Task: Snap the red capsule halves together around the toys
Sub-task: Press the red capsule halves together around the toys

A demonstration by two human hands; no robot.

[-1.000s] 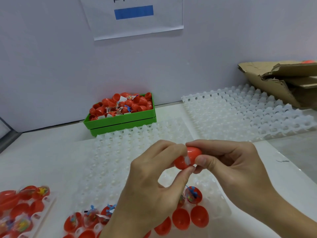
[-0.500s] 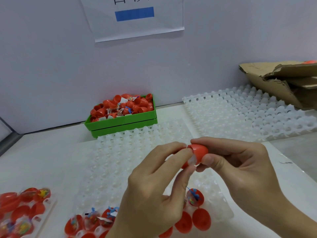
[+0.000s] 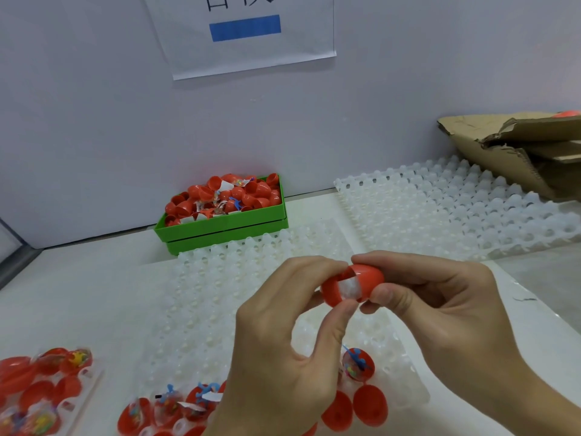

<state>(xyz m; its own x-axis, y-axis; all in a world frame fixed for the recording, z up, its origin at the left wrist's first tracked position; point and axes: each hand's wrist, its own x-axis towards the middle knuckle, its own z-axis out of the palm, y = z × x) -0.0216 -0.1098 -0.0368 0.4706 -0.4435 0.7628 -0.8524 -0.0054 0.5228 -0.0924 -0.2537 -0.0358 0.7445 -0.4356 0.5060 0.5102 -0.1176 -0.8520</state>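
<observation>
Worktop (image 3: pixel 94 287) and white cell trays (image 3: pixel 440 212) sit as they did a second ago, the green bin (image 3: pixel 220 229) of loose halves at the wall. Both hands have drifted a little right: the left hand (image 3: pixel 283 350) pinches one end of the red capsule (image 3: pixel 352 284) in its grip, the right hand (image 3: pixel 440 306) pinches the other. A white paper slip now shows at the seam, so I judge the halves not fully snapped.
</observation>
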